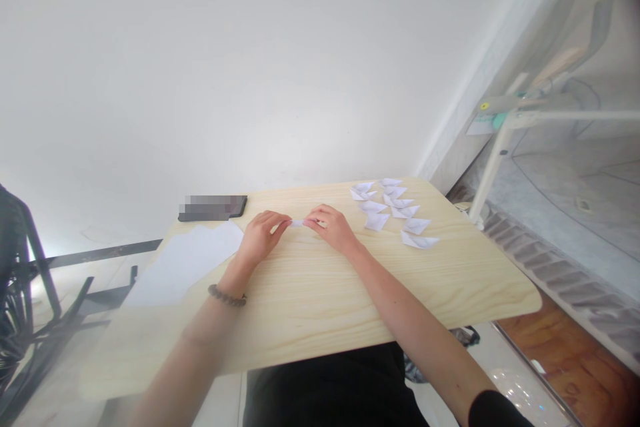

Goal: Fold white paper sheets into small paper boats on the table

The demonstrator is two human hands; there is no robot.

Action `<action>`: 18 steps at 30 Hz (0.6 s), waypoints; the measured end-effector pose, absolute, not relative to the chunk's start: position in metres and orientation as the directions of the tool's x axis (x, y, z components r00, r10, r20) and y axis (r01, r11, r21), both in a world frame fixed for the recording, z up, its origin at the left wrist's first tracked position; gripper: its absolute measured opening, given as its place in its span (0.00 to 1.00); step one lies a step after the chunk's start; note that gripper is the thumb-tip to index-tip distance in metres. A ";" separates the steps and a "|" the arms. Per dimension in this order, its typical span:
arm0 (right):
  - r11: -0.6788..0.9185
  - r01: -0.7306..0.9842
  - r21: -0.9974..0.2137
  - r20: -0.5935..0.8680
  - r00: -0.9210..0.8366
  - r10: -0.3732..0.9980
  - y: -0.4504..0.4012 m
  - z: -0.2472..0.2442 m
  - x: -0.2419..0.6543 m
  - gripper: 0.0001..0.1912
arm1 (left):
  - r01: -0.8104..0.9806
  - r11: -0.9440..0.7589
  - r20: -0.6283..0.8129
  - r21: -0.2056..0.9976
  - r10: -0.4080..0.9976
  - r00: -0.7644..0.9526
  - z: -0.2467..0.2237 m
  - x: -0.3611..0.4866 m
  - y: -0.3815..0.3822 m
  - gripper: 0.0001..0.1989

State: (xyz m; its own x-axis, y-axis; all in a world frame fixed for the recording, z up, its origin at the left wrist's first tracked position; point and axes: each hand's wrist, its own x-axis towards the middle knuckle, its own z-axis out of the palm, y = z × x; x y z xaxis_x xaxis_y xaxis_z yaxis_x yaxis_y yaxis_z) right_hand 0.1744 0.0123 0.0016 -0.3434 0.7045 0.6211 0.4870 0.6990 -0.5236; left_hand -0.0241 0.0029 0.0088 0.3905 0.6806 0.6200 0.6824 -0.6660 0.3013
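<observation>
A small folded piece of white paper (pixel 297 223) stretches between my two hands above the middle of the table. My left hand (pixel 261 235) pinches its left end between thumb and fingers; a beaded bracelet circles that wrist. At the other end, my right hand (pixel 331 228) pinches the paper the same way. Most of the paper's ends are hidden by the fingertips. To the right of my right hand sit several folded white paper boats (pixel 377 221), loosely lined up in two columns. Beside my left forearm lie overlapping sheets of white paper (pixel 183 263).
The pale wooden table (pixel 310 320) stands against a white wall (pixel 250 80). A dark flat device (pixel 214 207), partly pixelated, lies at its back left corner. A black chair (pixel 30 280) is at the left, and a white metal frame (pixel 493 173) rises at the right.
</observation>
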 end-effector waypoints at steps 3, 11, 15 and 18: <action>0.701 0.488 -0.520 0.627 -0.340 0.701 0.012 0.002 0.174 0.09 | 0.672 -0.678 0.623 0.296 0.671 0.402 0.009 -0.022 0.002 0.09; 0.714 0.498 -0.493 0.622 -0.372 0.689 0.010 -0.001 0.170 0.10 | 0.656 -0.696 0.599 0.292 0.668 0.442 0.011 -0.017 -0.002 0.08; 0.707 0.495 -0.505 0.614 -0.369 0.697 0.009 -0.001 0.169 0.10 | 0.660 -0.691 0.591 0.294 0.674 0.443 0.012 -0.016 -0.003 0.08; 0.700 0.478 -0.531 0.609 -0.359 0.708 0.009 0.000 0.170 0.09 | 0.661 -0.689 0.592 0.295 0.676 0.440 0.012 -0.016 -0.003 0.08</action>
